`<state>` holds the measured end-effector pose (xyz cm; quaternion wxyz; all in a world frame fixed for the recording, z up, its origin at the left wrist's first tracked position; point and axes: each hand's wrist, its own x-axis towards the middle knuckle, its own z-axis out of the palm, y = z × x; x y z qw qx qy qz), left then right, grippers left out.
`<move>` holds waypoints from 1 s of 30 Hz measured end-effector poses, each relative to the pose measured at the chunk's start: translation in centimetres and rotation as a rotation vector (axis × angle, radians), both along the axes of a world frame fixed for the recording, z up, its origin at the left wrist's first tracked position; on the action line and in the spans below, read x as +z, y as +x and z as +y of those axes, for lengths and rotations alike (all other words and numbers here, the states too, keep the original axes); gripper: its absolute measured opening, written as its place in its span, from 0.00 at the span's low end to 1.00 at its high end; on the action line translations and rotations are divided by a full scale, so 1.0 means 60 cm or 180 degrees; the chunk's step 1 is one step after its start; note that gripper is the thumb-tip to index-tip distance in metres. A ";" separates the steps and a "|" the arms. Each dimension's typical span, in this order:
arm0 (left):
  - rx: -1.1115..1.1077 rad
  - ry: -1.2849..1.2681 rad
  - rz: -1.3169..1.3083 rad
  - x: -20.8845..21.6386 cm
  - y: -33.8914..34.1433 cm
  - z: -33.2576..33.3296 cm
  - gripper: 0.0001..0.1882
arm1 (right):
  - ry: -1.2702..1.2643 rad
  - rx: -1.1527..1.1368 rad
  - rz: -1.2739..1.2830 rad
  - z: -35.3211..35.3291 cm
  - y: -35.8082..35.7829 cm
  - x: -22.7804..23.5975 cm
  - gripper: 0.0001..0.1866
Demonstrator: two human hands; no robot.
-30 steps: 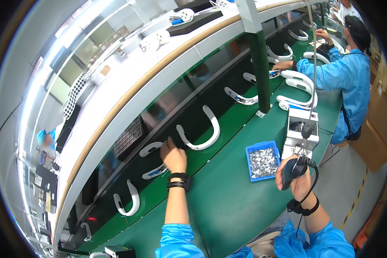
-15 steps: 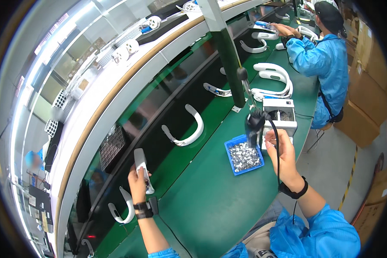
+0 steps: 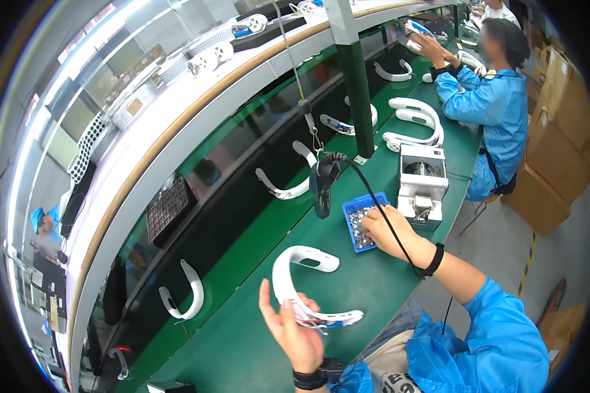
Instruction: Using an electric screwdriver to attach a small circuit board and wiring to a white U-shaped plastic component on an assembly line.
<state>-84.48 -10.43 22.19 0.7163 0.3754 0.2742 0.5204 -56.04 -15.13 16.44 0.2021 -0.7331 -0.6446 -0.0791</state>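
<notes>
My left hand point(image 3: 296, 334) holds a white U-shaped neck fan shell point(image 3: 283, 278) above the green bench, thumb and fingers around its lower arm. Blue and red wiring shows along that arm's open side. My right hand point(image 3: 390, 230) reaches into a blue tray point(image 3: 356, 247) of small silvery and dark metal parts. Its fingers are drawn together, with the tips down among the parts, so what they pinch is hidden. A black electric screwdriver point(image 3: 323, 187) hangs from a hook left of the tray, and its cord passes in front of my right hand.
A white box-shaped screw feeder point(image 3: 423, 187) stands right of the tray. More white shells lie on the dark belt point(image 3: 242, 216) and stacked point(image 3: 416, 121) farther up the bench. A green post point(image 3: 354, 98) rises beside the belt. One co-worker point(image 3: 482, 98) sits at the far right near cartons.
My left hand has brought a shell from the belt side over the bench. My right hand has moved from beside the screwdriver into the tray. The screwdriver now hangs farther left.
</notes>
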 end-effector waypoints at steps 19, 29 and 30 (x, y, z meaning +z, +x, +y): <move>0.0051 0.0491 0.0566 -0.035 -0.008 -0.045 0.19 | 0.0305 -0.0067 0.0994 -0.041 -0.028 0.038 0.11; -0.0037 0.0581 0.0581 -0.039 -0.003 -0.047 0.18 | -0.0210 -0.0572 0.1257 -0.072 -0.061 0.063 0.06; -0.0070 0.0574 0.0491 -0.039 0.000 -0.047 0.18 | -0.0328 -0.0280 0.1473 -0.076 -0.070 0.069 0.07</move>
